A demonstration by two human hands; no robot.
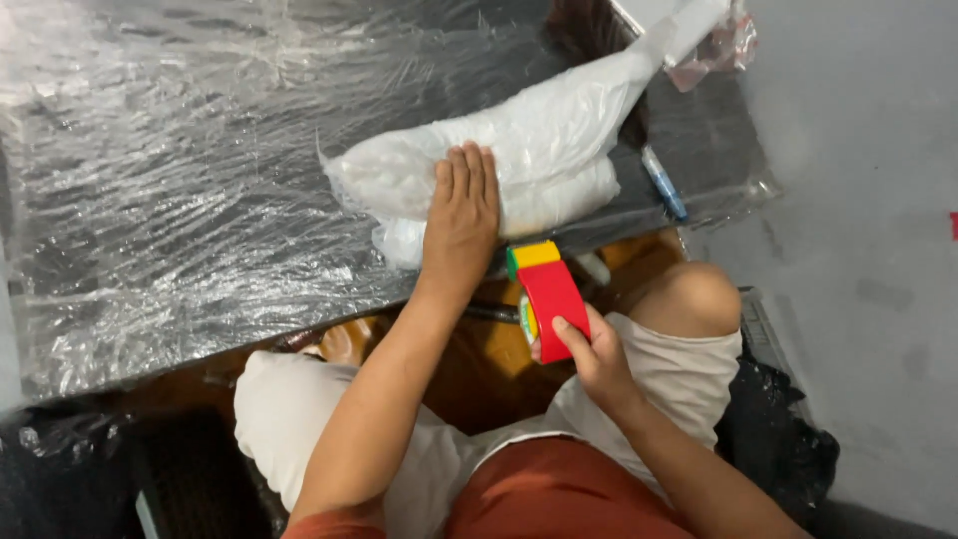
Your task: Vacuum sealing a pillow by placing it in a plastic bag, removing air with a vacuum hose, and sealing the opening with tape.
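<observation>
My left hand lies flat, fingers together, on a white plastic-wrapped bundle that rests on a low table covered in clear plastic film. My right hand grips a red tape dispenser with a yellow and green front end, held just below the table's near edge and pointing up toward the bundle. The bundle narrows and stretches toward the upper right.
A blue pen-like object lies on the table's right side. A crumpled clear bag sits at the top right. My knees in light shorts are under the table edge. Black plastic lies on the grey floor to the right.
</observation>
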